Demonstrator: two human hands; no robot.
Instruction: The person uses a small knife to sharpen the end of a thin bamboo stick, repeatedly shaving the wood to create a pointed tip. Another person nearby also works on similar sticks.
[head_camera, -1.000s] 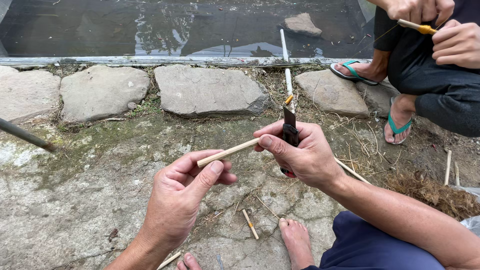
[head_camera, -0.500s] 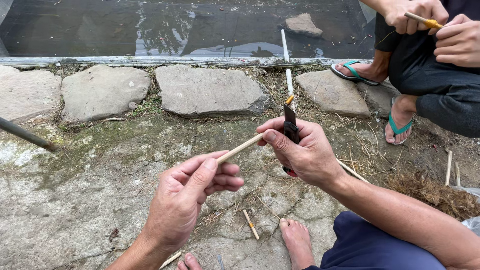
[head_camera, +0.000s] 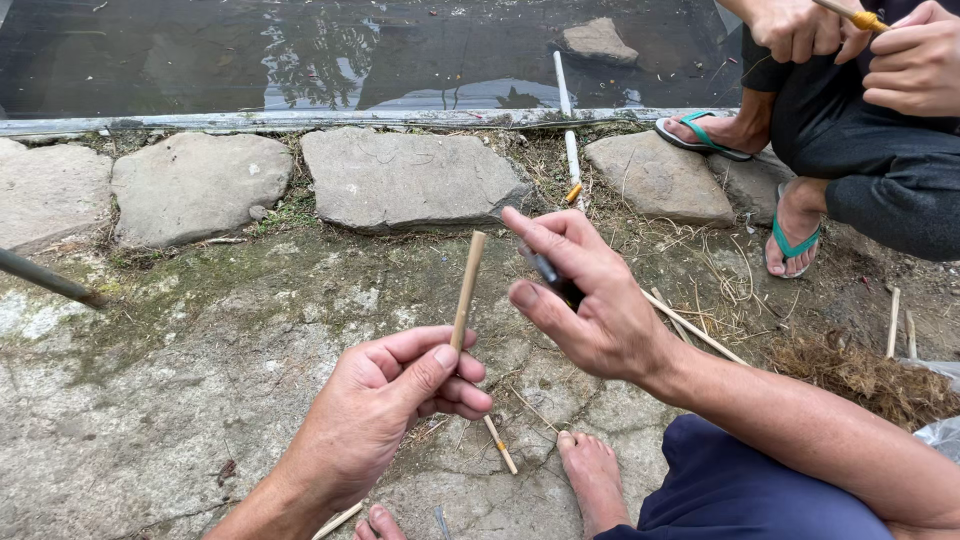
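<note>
View: head camera, looking down at stony ground beside water
Left hand (head_camera: 385, 410): clenched on the lower end of a stick (head_camera: 466, 290), thumb pressed on top of it, fingers curled beneath
Stick: thin, pale tan, straight; stands nearly upright out of the left fist, tilted a little to the right, top end free and near the right fingertips without touching them
Right hand (head_camera: 585, 295): grasping a knife (head_camera: 556, 277) with a dark handle; index finger stretched out toward upper left, thumb pointing toward the stick; the blade is hidden behind the fingers
Hands, relation: apart, the right one higher and just right of the stick
Ground (head_camera: 180, 380): cracked grey concrete with green moss; short sticks (head_camera: 498, 443) lie between the hands and the person's bare foot (head_camera: 592, 478)
Foot: on the concrete beneath the right forearm, beside a dark blue trouser leg (head_camera: 740, 495)
Stones (head_camera: 410, 178): a row of flat grey slabs along the far edge of the ground
Pond (head_camera: 300, 55): dark water behind the stones, with a metal strip along its edge
Shavings (head_camera: 860, 370): a brown fibrous heap at right, near the right forearm
Other person (head_camera: 880, 150): squatting at upper right in dark trousers and teal sandals (head_camera: 700, 135), both hands on a thin stick with an orange end (head_camera: 865, 18)
</note>
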